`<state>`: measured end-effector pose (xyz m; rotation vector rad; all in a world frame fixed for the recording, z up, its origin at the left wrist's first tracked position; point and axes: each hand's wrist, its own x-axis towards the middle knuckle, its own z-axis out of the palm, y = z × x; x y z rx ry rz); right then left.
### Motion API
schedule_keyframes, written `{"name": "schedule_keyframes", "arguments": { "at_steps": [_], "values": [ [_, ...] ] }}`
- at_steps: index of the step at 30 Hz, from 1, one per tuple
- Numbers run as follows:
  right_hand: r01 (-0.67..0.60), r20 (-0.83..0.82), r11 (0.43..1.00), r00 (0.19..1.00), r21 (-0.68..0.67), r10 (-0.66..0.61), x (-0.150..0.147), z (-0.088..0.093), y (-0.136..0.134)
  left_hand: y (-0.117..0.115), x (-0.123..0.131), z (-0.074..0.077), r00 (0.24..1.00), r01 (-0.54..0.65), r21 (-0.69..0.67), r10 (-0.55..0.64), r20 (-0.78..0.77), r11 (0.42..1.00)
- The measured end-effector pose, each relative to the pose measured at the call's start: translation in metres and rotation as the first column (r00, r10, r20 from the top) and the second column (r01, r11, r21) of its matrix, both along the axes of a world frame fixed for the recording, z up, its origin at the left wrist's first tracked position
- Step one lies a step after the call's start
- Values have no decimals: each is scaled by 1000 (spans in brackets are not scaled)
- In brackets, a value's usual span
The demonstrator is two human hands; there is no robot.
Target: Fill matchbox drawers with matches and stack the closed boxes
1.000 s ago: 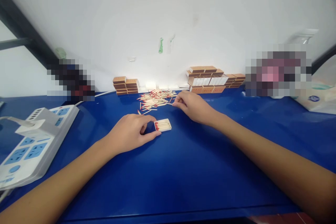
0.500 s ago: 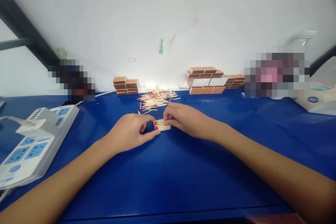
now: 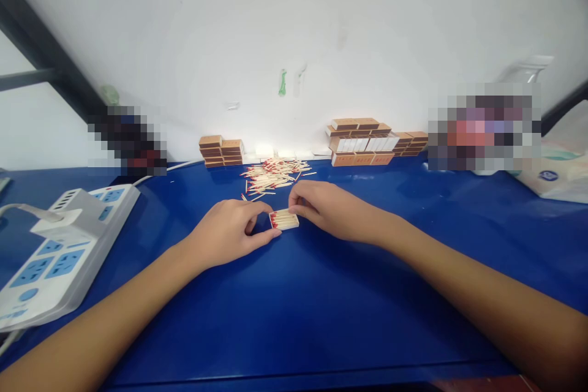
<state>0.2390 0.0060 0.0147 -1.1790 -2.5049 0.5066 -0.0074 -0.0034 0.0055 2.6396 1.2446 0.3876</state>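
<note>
A small white matchbox tray (image 3: 290, 226) lies on the blue table, filled with a layer of red-tipped matches (image 3: 283, 218), their heads toward the left. My left hand (image 3: 232, 226) grips the tray's left end between thumb and forefinger. At the tray's far right corner, my right hand (image 3: 319, 205) has its fingertips pinched together. Whatever those fingertips may hold is hidden. Just beyond both hands spreads a loose heap of matches (image 3: 275, 174), heads pointing various ways.
Brown matchboxes (image 3: 220, 152) are stacked against the wall at left, and a larger stack of matchboxes (image 3: 361, 142) stands at right. A white power strip (image 3: 98, 245) with a plugged-in adapter occupies the left side. A tissue pack (image 3: 555, 171) sits far right.
My right hand has shifted slightly right, off the matches in the tray, so more of them show. My left hand keeps its hold on the tray.
</note>
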Motion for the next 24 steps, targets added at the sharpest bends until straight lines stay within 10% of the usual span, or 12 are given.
{"name": "schedule_keyframes", "arguments": {
  "at_steps": [24],
  "values": [
    [-111,-132,993,985,42,116,-7,-12,-3,0,-1,-3,999,50,45,-50,7,998]
  ]
}}
